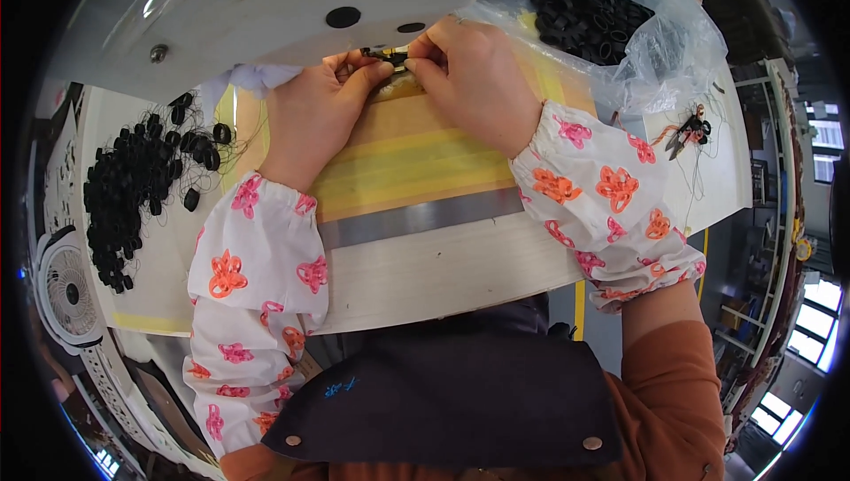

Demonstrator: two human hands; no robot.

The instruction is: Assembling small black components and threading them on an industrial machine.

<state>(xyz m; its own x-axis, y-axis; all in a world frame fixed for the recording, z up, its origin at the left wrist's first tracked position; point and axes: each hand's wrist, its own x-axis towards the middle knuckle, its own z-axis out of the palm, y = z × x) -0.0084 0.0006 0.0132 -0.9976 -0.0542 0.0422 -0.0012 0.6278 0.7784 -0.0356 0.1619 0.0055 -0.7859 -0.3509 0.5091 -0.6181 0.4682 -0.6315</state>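
Closest to us is our dark apron, and our white flowery sleeves reach up over the pale table. The sleeves look loose, so a cuff could snag or brush things about if we swing an arm. Past the gray strip and the yellow tape, our left hand and right hand come close together. Their fingertips pinch a small black piece between them, right by the low edge of the big pale machine. We can't tell how hard they squeeze. The piece is tiny, so it could slip or twist if one hand lets go too soon. Our fingers are very near the machine's parts, so they could get hurt if it starts while they are there. Off to the left, black loops lie in a heap with thin threads; a pull on one thread could drag others and make a knot. Over to the right, the snips could poke an arm that bumps them. Farther up, the clear bag sits open, and a knock could spill its black rings.
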